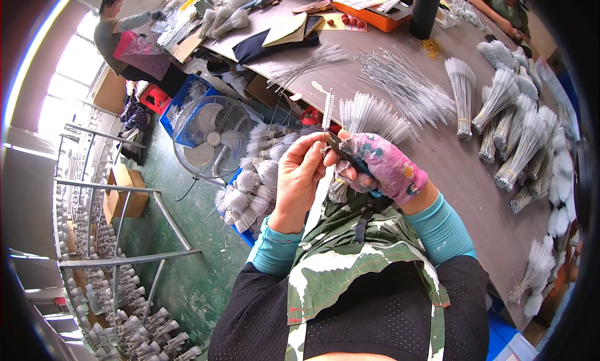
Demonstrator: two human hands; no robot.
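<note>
My left hand (299,176) is bare and pinches the wire stem of a thin white bristle brush (327,111) that stands upright above my fingers. My right hand (380,166), in a pink flowered glove, is closed on dark scissors (340,150) whose blades meet the brush stem right by my left fingertips. A fanned bunch of the same wire brushes (373,116) lies on the grey table (450,167) just behind my hands. My forearms wear teal sleeves, and a camouflage apron covers my lap.
Bundles of white brushes (519,142) lie along the right of the table, loose wires (406,80) at centre. A black bottle (424,11) and orange tray (369,14) stand far back. A floor fan (211,138), brush bins and metal racks (106,248) fill the left. Another person (119,30) works at upper left.
</note>
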